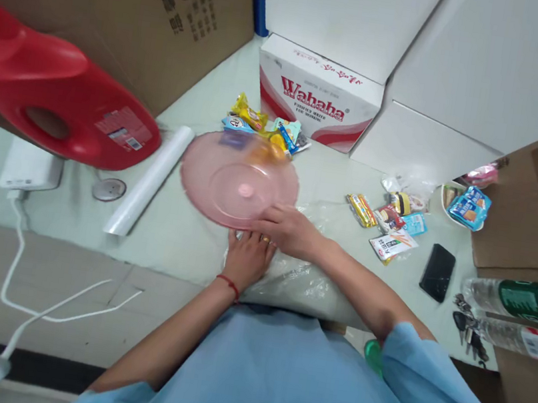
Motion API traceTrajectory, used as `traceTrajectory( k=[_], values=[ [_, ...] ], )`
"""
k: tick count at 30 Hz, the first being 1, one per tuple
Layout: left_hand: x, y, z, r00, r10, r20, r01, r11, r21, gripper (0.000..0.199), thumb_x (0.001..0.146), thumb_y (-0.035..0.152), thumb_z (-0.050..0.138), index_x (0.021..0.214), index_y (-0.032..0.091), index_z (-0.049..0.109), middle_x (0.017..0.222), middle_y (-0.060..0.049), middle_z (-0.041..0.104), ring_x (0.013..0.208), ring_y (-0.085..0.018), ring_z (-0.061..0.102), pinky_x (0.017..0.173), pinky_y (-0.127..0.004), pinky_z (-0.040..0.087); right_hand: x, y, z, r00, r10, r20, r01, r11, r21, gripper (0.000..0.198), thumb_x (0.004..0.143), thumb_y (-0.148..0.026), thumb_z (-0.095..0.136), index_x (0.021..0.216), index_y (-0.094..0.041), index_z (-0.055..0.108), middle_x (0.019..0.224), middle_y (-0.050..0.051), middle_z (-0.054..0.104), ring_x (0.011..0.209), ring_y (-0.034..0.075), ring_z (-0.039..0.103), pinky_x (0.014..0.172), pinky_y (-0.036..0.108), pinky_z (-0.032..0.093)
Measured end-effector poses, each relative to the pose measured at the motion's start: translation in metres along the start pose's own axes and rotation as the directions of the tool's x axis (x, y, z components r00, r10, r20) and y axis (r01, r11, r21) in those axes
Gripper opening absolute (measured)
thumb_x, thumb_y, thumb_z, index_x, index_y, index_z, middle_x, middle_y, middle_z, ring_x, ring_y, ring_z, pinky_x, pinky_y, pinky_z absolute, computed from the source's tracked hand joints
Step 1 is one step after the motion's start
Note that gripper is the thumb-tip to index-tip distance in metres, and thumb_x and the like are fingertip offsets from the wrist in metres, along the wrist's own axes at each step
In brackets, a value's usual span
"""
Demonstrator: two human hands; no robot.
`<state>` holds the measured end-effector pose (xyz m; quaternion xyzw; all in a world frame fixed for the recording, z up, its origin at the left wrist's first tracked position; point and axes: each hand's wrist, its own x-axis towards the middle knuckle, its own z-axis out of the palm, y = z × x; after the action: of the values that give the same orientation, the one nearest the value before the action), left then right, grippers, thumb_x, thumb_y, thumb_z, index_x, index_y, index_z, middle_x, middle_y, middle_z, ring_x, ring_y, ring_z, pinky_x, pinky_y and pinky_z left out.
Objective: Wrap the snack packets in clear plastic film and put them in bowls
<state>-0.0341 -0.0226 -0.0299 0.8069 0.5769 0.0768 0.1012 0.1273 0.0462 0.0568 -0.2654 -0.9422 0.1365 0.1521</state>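
A pink see-through plastic plate (211, 183) with a wavy rim is held a little tilted over the table. My right hand (292, 232) is closed on its near right rim, with the fingers pressed together. My left hand (248, 256), with a ring and a red cord bracelet, lies palm down at the plate's near edge, its fingers apart and their tips close to the rim. A crumpled clear plastic bag (298, 276) lies beneath and beside both hands. Several wrapped snacks (249, 114) are piled behind the plate, some showing through it.
A white roll (151, 180) and a large red jug (84, 113) are at left. A Wahaba-style water carton (320, 95) stands behind. To the right are snack packets (392, 220), a black phone (437, 272), a filled bowl (460, 206), keys (469, 329) and bottles (522, 300).
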Motion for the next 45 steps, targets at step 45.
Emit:
traceTrajectory(
  k=[45],
  values=[
    [0.021,-0.055,-0.007,0.988,0.149,0.031,-0.146,0.985,-0.086,0.060,0.109,0.043,0.039,0.166,0.027,0.040,0.175,-0.007,0.033,0.162,-0.028,0.036,0.133,-0.058,0.022,-0.011,0.109,0.007,0.722,0.669,-0.176,-0.681,0.732,-0.009,0.065,0.105,-0.055,0.052,0.155,-0.013,0.049,0.139,0.022,0.066,0.126,0.039,0.058,0.111,0.059,0.047]
  ],
)
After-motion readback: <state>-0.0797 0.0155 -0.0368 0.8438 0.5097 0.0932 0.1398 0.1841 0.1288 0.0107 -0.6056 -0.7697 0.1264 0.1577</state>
